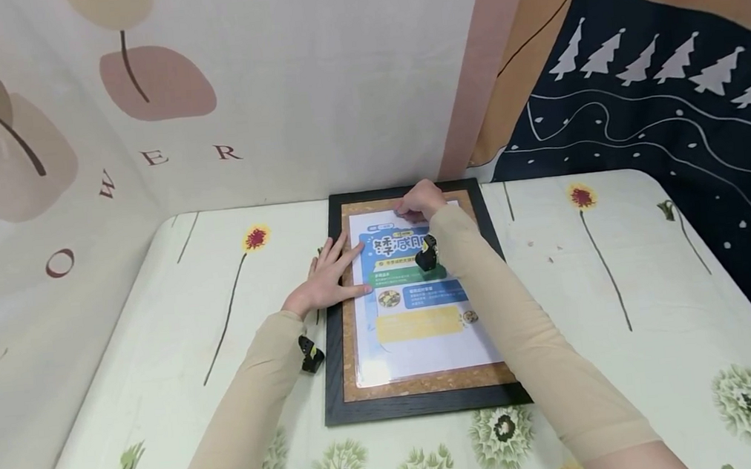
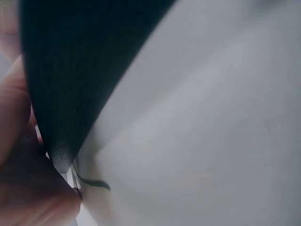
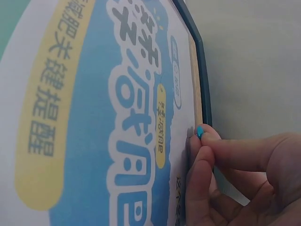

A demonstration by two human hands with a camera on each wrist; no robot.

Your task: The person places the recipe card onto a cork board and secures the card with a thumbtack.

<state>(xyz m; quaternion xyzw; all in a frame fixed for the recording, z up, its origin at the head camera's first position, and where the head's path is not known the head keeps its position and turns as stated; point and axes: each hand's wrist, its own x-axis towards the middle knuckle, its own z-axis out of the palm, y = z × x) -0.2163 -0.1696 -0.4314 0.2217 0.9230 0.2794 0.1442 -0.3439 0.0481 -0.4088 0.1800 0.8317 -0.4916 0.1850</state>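
Note:
A printed sheet (image 1: 419, 353) with blue, green and yellow blocks lies on a cork board (image 1: 389, 390) with a black frame (image 1: 424, 404). My left hand (image 1: 326, 282) spreads its fingers over the frame's left side, with fingertips and thumb on the sheet's left edge. At the sheet's top, my right hand (image 1: 422, 200) pinches a small blue push pin (image 3: 200, 132) between thumb and forefinger. Whether the pin's point is in the cork is hidden by the fingers. In the left wrist view, the frame's dark side (image 2: 80, 70) fills the upper left, beside part of the left hand (image 2: 19, 127).
The board lies on a table with a flower-print cloth (image 1: 269, 393), its far edge close to a pale curtain (image 1: 337, 104). A dark cloth with white trees (image 1: 660, 113) hangs at the right. Each wrist wears a small black camera (image 1: 311, 354).

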